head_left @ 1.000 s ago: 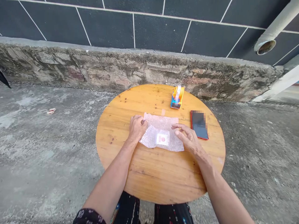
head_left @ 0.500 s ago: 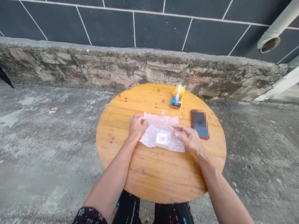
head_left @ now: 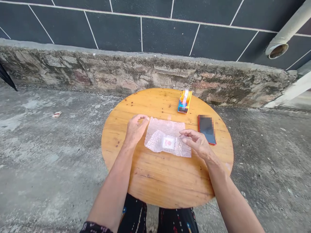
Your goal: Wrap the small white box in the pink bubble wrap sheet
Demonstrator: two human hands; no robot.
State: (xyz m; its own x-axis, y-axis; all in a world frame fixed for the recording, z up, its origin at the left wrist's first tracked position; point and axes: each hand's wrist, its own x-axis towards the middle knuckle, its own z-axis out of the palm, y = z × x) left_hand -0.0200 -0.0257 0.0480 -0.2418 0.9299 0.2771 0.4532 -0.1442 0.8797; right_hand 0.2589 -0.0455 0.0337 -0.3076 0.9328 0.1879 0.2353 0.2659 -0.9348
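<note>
A sheet of clear bubble wrap [head_left: 167, 129] lies in the middle of a round wooden table [head_left: 165, 181]. A small white square item with a red mark [head_left: 168, 142] shows through it. My left hand [head_left: 134, 129] hovers just left of the sheet, fingers loosely curled, holding nothing. My right hand [head_left: 196, 142] rests at the sheet's right edge, thumb and fingers close together over the wrap's edge.
An orange and blue tape dispenser [head_left: 184, 101] stands at the table's far side. A dark phone in a red case [head_left: 206, 129] lies right of the wrap. Rough concrete floor surrounds the table, with a low stone ledge and dark tiled wall behind.
My left hand has lifted off the wrap's left edge and drawn slightly left. The right hand stays at the right edge.
</note>
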